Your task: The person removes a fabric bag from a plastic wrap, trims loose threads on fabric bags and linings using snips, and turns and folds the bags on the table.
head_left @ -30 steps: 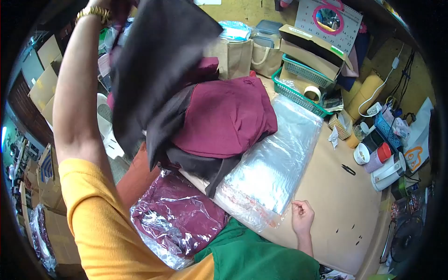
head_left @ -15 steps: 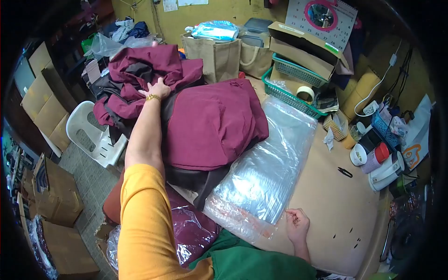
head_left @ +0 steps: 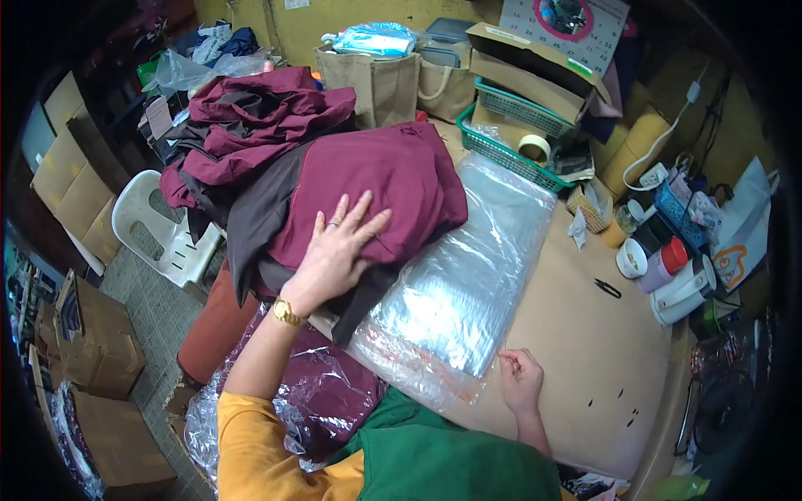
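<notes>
My left hand lies with fingers spread on a folded maroon garment with dark parts. Behind it, to the left, is a rumpled heap of maroon and dark cloth. My right hand rests on the brown table, its fingers curled in, beside the lower edge of a stack of clear plastic bags. Whether anything is between those fingers is too small to tell. Below my left forearm, maroon cloth in clear plastic lies near the green apron.
Black snips lie on the right of the table. Cups and a woven holder stand along the right edge. Green baskets, a cardboard box and fabric bags stand behind. A white chair is at the left.
My left hand has moved from the rumpled cloth at the back to the nearer folded garment. The dark and maroon cloth lifted earlier now lies on the heap. My right hand stays in nearly the same place.
</notes>
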The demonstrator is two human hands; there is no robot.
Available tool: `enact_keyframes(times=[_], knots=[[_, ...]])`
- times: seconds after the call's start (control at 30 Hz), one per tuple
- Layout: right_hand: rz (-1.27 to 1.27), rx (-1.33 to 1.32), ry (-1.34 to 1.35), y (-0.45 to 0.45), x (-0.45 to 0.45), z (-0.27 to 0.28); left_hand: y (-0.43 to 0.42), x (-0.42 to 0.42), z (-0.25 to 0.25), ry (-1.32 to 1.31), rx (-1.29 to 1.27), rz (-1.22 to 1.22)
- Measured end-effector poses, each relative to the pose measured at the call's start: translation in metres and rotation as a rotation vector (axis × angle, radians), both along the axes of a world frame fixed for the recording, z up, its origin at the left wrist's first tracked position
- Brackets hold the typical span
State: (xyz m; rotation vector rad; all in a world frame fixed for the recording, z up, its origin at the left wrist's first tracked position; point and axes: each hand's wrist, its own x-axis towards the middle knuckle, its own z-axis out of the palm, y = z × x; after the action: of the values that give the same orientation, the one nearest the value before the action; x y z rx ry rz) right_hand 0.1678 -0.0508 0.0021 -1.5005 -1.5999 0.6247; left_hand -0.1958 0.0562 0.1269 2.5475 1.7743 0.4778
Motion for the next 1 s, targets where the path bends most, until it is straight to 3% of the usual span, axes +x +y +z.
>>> enact_keyframes(times=[0.03,0.1,0.13,0.17,0.2,0.23,0.3,0.33,0.4,0.53,0.6,0.63,0.73,0.8,0.83,0.9,1.0], knots=[[-0.009,-0.002,0.002,-0.001,0.000,0.001,0.001,-0.005,-0.006,-0.014,0.059,-0.007],[-0.007,-0.042,-0.028,-0.002,-0.001,0.006,0.018,-0.029,-0.018,-0.441,0.086,-0.048],[-0.018,-0.049,-0.027,-0.004,-0.001,0.008,0.030,-0.049,-0.001,-0.452,-0.119,0.114],[0.006,-0.038,-0.072,-0.004,-0.001,0.010,0.027,-0.046,0.022,-0.586,-0.125,0.182],[0.027,-0.023,-0.115,-0.005,0.000,0.010,0.024,-0.043,0.045,-0.726,-0.120,0.246],[0.012,-0.021,-0.111,-0.006,0.004,0.006,0.014,-0.027,0.070,-0.992,0.087,0.208],[0.004,-0.001,0.492,-0.006,0.008,0.005,0.010,-0.008,0.099,-0.926,0.191,-0.041],[-0.010,0.001,0.491,-0.010,0.011,0.016,-0.005,0.008,0.110,-0.786,0.065,0.072],[-0.045,0.510,0.146,-0.028,0.009,0.078,-0.040,0.060,0.093,-0.359,0.321,-0.125],[-0.122,0.802,-0.008,-0.058,0.013,0.134,-0.096,0.167,0.022,-0.254,0.128,-0.414],[0.027,0.711,-0.133,-0.055,0.013,0.139,-0.132,0.211,-0.023,-0.294,-0.053,-0.564],[0.115,0.473,-0.040,-0.051,0.011,0.135,-0.146,0.223,-0.043,-0.292,-0.118,-0.648],[0.261,0.081,-0.277,-0.022,0.025,0.077,-0.155,0.225,-0.058,-0.297,-0.261,-0.835],[0.328,-0.173,-0.504,-0.018,0.055,0.016,-0.152,0.207,-0.050,-0.108,-0.140,-0.620],[0.325,-0.174,-0.503,-0.025,0.065,0.016,-0.150,0.194,-0.050,-0.050,-0.078,-0.499],[0.201,-0.171,-0.862,-0.032,0.080,0.023,-0.152,0.158,-0.058,0.066,-0.082,-0.302],[0.288,-0.252,-0.847,-0.034,0.108,0.037,-0.155,0.099,-0.064,-0.237,-0.318,-0.286]])
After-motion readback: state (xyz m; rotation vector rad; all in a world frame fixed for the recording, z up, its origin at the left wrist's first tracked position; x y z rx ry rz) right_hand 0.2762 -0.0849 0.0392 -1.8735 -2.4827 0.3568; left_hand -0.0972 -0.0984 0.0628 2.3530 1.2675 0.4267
